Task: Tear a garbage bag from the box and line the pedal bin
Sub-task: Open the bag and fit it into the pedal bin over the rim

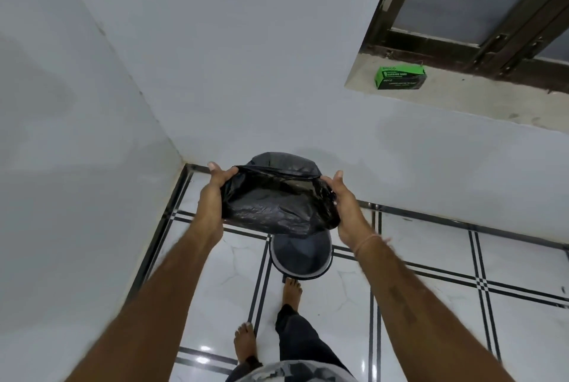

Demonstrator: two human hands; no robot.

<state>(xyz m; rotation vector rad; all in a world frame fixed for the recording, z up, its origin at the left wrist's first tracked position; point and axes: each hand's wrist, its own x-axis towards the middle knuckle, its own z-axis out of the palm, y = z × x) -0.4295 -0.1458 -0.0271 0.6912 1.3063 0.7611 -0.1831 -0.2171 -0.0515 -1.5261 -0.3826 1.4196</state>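
A black garbage bag (277,199) is held spread open between both hands, its mouth facing away from me. My left hand (212,193) grips its left edge and my right hand (343,199) grips its right edge. The bag hangs above the pedal bin (300,255), a dark round bin on the floor tiles; the bag hides the bin's far part. My right foot (291,292) rests at the bin's near base, where the pedal is hidden. The green garbage bag box (400,77) lies on the window sill at the upper right.
White walls meet in a corner just left of and behind the bin. The window sill (462,98) juts out at the upper right below a dark window frame (462,42). My left foot (244,341) stands on the white tiled floor behind the bin.
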